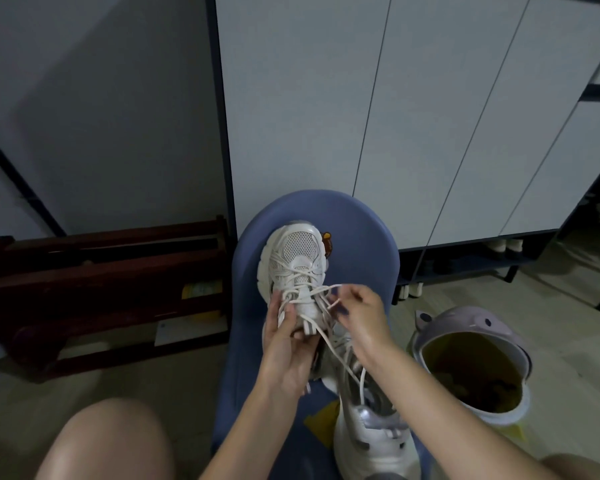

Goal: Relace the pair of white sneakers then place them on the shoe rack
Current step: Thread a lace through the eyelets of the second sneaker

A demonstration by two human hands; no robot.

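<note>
L hand (284,344) is gripping the white sneaker (297,268) on the blue chair (361,237) while R hand (359,313) is pinching its lace (321,292).

Mesh-toed sneaker (297,261) on smooth matt plastic stool (361,220); dark glossy wooden rack (101,271).

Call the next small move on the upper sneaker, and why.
Probably feed the lace tip into the next eyelet. The right hand pinches it just above the tongue, the left hand steadies the sneaker on the stool, and the lower rows already look crossed.
</note>
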